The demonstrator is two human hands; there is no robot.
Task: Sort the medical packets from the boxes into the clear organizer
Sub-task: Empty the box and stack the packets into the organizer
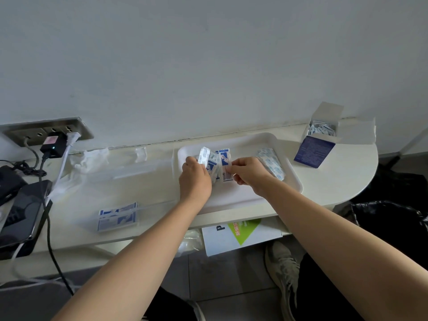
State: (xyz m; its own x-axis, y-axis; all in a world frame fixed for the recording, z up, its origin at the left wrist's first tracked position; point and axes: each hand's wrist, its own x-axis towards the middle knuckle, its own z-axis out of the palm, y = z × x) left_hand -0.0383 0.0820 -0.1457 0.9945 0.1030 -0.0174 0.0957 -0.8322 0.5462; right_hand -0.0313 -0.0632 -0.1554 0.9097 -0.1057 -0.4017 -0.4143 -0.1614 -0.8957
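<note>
Both my hands are over the white tray (294, 179). My left hand (195, 179) grips a small bundle of white-and-blue packets (209, 159). My right hand (249, 173) pinches another blue-and-white packet (225, 166) beside that bundle. A loose pile of small packets (269, 162) lies at the tray's right side. The clear organizer (129, 181) stretches across the table to the left, and a stack of blue-and-white packets (118, 216) stands in its near compartment. An open blue box (316, 147) with several packets inside stands at the far right.
A wall socket strip (46, 132) with plugs and cables sits at the far left. Dark devices (20, 212) lie at the left table edge. Crumpled clear plastic (89, 158) rests behind the organizer. A white-and-green box (238, 235) is on the shelf below.
</note>
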